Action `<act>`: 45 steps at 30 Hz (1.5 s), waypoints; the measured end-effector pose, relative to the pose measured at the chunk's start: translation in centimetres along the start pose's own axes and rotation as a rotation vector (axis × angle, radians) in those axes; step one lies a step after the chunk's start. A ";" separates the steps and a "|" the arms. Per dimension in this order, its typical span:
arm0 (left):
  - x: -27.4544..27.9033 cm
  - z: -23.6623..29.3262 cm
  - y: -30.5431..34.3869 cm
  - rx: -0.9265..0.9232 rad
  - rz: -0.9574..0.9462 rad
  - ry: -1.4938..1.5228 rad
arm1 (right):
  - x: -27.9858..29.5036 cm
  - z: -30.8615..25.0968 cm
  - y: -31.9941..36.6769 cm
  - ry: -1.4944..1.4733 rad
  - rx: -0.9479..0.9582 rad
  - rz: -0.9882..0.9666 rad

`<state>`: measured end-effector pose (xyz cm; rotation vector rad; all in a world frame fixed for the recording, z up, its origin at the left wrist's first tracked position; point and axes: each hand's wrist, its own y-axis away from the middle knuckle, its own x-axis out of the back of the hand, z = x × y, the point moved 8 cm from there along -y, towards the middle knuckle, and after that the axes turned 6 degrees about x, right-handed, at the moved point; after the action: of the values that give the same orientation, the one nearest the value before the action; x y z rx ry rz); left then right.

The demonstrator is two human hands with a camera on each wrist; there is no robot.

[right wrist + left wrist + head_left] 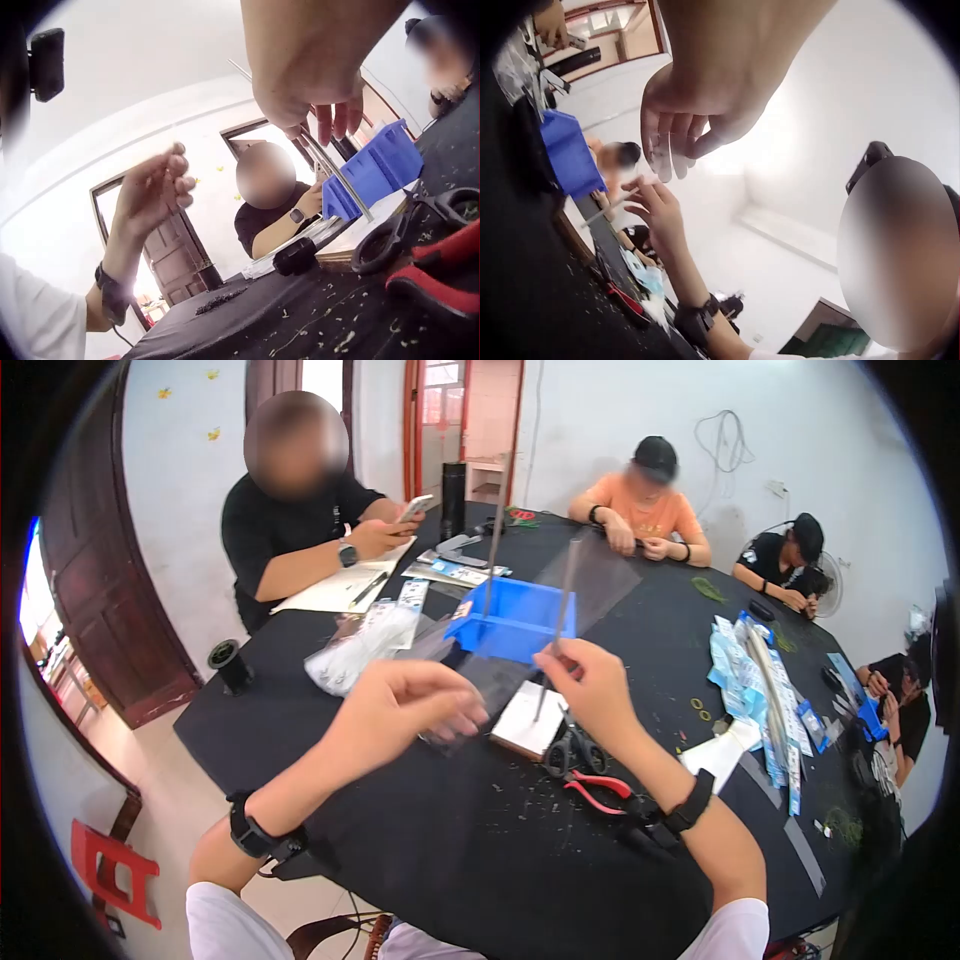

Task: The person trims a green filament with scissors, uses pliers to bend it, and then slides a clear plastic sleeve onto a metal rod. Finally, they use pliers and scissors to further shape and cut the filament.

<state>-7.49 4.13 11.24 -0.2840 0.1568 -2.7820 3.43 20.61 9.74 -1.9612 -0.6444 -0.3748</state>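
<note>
My right hand (597, 685) pinches a thin metal rod (570, 585) between thumb and fingers. The rod's lower end stands on a white-topped block (530, 722), and the right wrist view shows it leaning over the block. Another slender rod (496, 520) rises further back, overlapping the blue bin (520, 610) in the head view. Raised left of the block, my left hand (400, 705) has loosely bent fingers and a thumb near the fingertips. A pale, see-through blur surrounds its fingertips; I cannot tell whether they hold anything thin.
Black-handled scissors (578, 752) and red-handled pliers (600, 792) lie beside the block. Clear plastic packaging (365, 650) is at left, near a black spool (230, 665). Blue-and-white packets (745, 680) lie at right. Several people sit around the black-covered table (430, 850).
</note>
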 end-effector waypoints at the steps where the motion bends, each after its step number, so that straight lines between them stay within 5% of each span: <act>1: 1.8 -1.2 0.0 0.060 0.062 0.012 | -0.1 -0.1 -0.1 0.030 0.000 -0.022; 4: 8.8 -3.2 -0.5 0.057 0.365 -0.030 | -0.4 0.1 -0.1 -0.002 -0.043 -0.068; 13: 16.8 -11.8 -3.8 0.324 0.515 -0.331 | 0.2 -0.5 0.1 -0.057 0.022 -0.018; 17: 17.5 -12.9 -3.8 0.343 0.544 -0.782 | 2.5 0.4 0.7 -0.053 -0.010 0.042; 23: 15.2 -10.7 -3.1 0.214 0.597 -1.187 | 5.9 5.5 1.5 0.189 -0.185 -0.123; 26: 12.4 -7.7 -2.3 -0.115 0.642 -1.485 | 7.6 10.5 3.1 0.355 -0.337 -0.285; 29: 9.1 -5.3 -2.0 -0.244 0.544 -1.327 | 9.1 14.4 4.2 0.350 -0.593 -0.521; 32: 4.7 -3.8 -2.2 -0.038 0.287 -0.903 | 8.9 14.7 5.2 0.204 -0.721 -0.662; 36: -0.8 -3.1 -2.0 0.106 0.030 -0.609 | 5.9 10.9 5.9 0.059 -0.394 -0.798; 42: -5.0 -4.1 -2.1 0.108 -0.162 -0.470 | 5.1 10.5 6.7 0.187 -0.383 -0.864; 45: -6.7 -7.1 -1.9 0.293 -0.308 -0.188 | 6.6 11.7 5.6 0.306 -0.448 -0.875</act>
<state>-3.46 8.74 3.37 -0.5290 -0.3677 -3.0028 11.94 30.80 3.78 -1.8613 -1.2762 -1.4245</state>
